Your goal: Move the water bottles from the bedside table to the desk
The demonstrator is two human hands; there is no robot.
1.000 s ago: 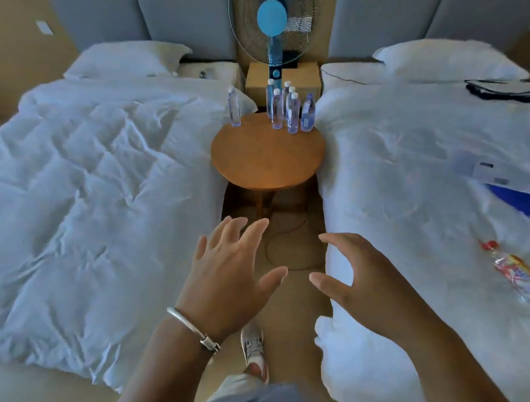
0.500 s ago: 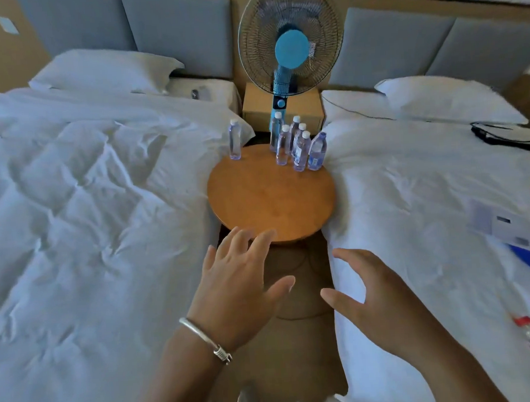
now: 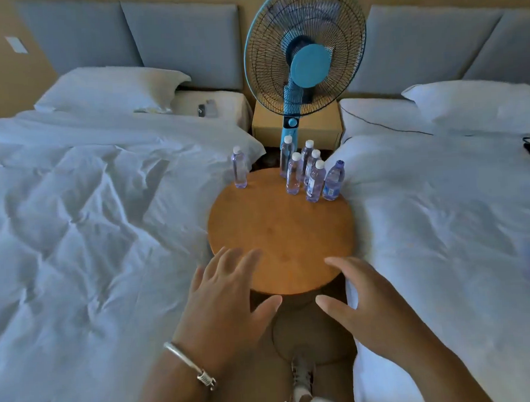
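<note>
Both hands, left hand [image 3: 229,307] and right hand [image 3: 367,303], spread and holding nothing, should reach past the desk [image 3: 280,230] edge, gripping bottles [image 3: 315,182] low.

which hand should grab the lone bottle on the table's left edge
Left, probably. The left hand is open on the lone bottle's side; the right hand, also open, faces the cluster.

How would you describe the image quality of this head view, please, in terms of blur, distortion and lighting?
Head view: wide-angle bowing curves the headboard panels and bed edges; the left hand has smeared fingertips from motion, and the right hand is a little soft too; the water bottles stay fairly sharp; the light is dim and bluish, with soft shadows in the duvet folds.
</note>
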